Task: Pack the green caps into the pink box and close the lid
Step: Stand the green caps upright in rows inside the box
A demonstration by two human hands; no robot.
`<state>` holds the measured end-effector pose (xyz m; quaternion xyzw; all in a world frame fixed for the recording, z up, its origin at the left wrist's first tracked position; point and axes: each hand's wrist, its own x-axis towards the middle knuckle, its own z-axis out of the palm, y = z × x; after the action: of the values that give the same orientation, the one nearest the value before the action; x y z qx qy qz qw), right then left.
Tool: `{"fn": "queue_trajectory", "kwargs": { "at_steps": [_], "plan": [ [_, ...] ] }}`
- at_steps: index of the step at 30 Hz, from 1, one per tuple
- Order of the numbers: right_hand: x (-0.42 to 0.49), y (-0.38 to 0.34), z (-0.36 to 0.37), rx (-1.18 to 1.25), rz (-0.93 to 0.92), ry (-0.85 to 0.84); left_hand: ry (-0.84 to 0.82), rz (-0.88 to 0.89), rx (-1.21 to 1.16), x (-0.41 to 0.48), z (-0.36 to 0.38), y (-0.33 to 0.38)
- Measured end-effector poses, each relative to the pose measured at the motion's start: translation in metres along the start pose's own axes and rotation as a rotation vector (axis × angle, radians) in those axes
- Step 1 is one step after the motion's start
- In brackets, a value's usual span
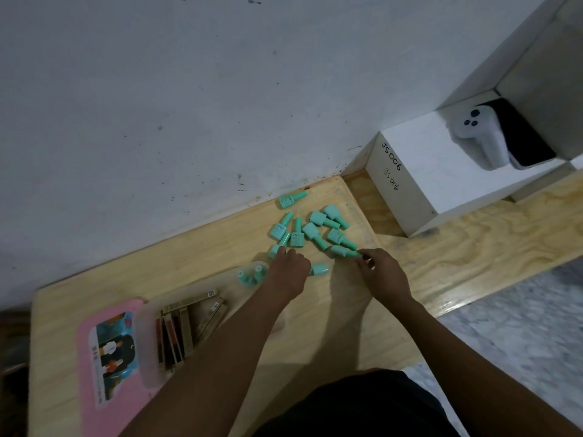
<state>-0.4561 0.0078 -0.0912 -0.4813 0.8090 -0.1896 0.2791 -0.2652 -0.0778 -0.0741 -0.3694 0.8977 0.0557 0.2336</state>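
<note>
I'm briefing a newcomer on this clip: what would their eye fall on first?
The scatter of green caps near the far edge of the table, with the left hand and right hand at its near side, the right pinching one. Next, the pink lid lying at lower left beside the open box, and the white carton marked JS006 at right.
</note>
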Motion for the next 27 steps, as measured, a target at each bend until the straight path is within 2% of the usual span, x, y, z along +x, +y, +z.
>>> {"fn": "queue_trajectory", "kwargs": {
  "at_steps": [5, 12, 16, 19, 24, 27],
  "plan": [
    [-0.002, -0.007, -0.010, 0.155, 0.018, 0.007, 0.100, -0.087, -0.257, -0.013, -0.002, -0.004],
    [-0.022, -0.038, -0.021, 0.446, 0.109, -0.008, 0.342, -0.267, -0.890, -0.063, -0.018, -0.021],
    [-0.032, -0.060, -0.016, 0.482, 0.075, -0.009, 0.478, -0.340, -1.021, -0.095, -0.023, -0.038],
    [-0.040, -0.077, -0.011, 0.443, -0.005, -0.040, 0.572, -0.399, -1.114, -0.120, -0.022, -0.054],
    [-0.052, -0.106, 0.006, 0.198, -0.262, -0.074, 0.722, -0.497, -1.226, -0.152, -0.007, -0.075],
    [-0.059, -0.122, 0.021, 0.050, -0.396, -0.082, 0.743, -0.546, -1.250, -0.162, 0.008, -0.079]
  ]
}}
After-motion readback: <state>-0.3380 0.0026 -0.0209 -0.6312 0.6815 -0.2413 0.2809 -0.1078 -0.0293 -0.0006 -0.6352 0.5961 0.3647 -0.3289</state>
